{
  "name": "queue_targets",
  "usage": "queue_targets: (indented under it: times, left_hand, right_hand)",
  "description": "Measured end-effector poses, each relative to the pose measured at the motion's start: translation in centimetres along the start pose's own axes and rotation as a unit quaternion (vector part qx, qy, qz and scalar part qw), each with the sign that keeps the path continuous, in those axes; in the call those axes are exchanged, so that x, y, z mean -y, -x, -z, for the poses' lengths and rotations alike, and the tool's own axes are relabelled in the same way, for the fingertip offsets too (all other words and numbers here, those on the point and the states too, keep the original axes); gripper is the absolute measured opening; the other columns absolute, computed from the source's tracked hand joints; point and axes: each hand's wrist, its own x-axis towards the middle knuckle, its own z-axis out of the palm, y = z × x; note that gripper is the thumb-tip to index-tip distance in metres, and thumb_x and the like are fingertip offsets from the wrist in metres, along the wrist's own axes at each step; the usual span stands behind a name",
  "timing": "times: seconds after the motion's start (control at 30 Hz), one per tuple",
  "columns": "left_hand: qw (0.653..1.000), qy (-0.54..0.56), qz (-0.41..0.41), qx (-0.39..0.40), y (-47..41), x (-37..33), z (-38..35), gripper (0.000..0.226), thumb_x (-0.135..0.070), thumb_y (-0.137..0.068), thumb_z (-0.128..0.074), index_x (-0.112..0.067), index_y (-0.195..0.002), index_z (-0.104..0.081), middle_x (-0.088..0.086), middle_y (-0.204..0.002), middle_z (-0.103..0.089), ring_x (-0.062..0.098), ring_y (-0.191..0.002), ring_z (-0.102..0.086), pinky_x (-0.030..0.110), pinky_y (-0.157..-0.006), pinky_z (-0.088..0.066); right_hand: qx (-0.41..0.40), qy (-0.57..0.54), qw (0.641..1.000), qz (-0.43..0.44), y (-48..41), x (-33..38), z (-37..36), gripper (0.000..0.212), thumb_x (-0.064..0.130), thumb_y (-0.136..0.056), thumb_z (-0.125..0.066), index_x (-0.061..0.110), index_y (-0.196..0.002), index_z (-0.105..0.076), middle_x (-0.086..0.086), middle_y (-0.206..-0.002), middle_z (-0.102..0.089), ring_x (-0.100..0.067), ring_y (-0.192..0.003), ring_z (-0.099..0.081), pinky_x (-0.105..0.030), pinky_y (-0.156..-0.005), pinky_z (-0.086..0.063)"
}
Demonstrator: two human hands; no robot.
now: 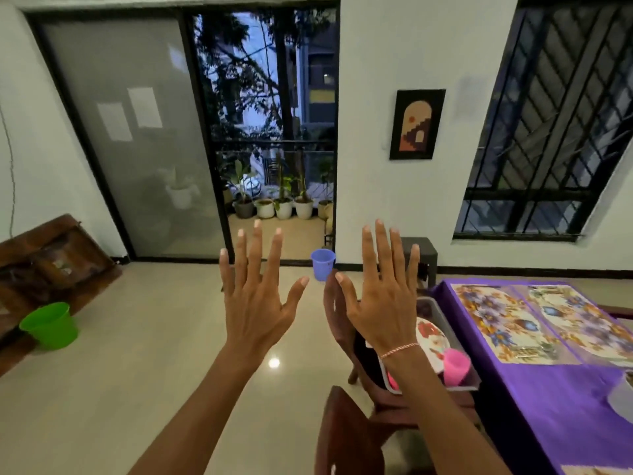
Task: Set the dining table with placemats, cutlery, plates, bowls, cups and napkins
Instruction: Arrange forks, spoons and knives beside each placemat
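My left hand and my right hand are raised in front of me with fingers spread straight, backs toward the camera, holding nothing. At the right stands the dining table under a purple cloth. Two floral placemats lie side by side on it. A clear plastic tub sits on a chair beside the table, below my right wrist. It holds a floral plate and a pink cup. A grey rounded object shows at the table's right edge.
Two dark wooden chairs stand along the table's left side. A blue bucket sits on the floor by the balcony door, a green bucket at the left near a leaning wooden board. A dark stool stands against the wall.
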Motion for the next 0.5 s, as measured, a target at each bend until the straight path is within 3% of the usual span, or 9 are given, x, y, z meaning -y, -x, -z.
queue_targets:
  times: [0.23,0.5]
  left_hand:
    - [0.998,0.016,-0.053,-0.011,-4.0,13.7,-4.4,0.087,-0.061,-0.098,-0.051,-0.019,-0.164,-0.013,0.009,-0.172,-0.004,0.032,-0.159,-0.003,0.063,-0.123,-0.014]
    - [0.989,0.074,-0.094,0.083,-2.2,23.8,-10.7,0.082,-0.063,-0.1,-0.043,-0.025,-0.165,-0.012,0.005,-0.173,-0.006,0.029,-0.159,-0.004,0.059,-0.125,-0.011]
  right_hand:
    - [0.001,0.022,1.0,-0.01,-3.6,9.3,-10.1,0.081,0.049,-0.102,-0.051,0.011,-0.163,-0.014,-0.01,-0.172,-0.003,-0.031,-0.159,-0.001,-0.062,-0.124,-0.013]
    - [0.09,0.059,0.99,-0.086,0.1,14.9,-18.8,0.081,0.054,-0.103,-0.047,0.011,-0.163,-0.015,-0.01,-0.172,-0.005,-0.03,-0.159,0.0,-0.06,-0.125,-0.011]
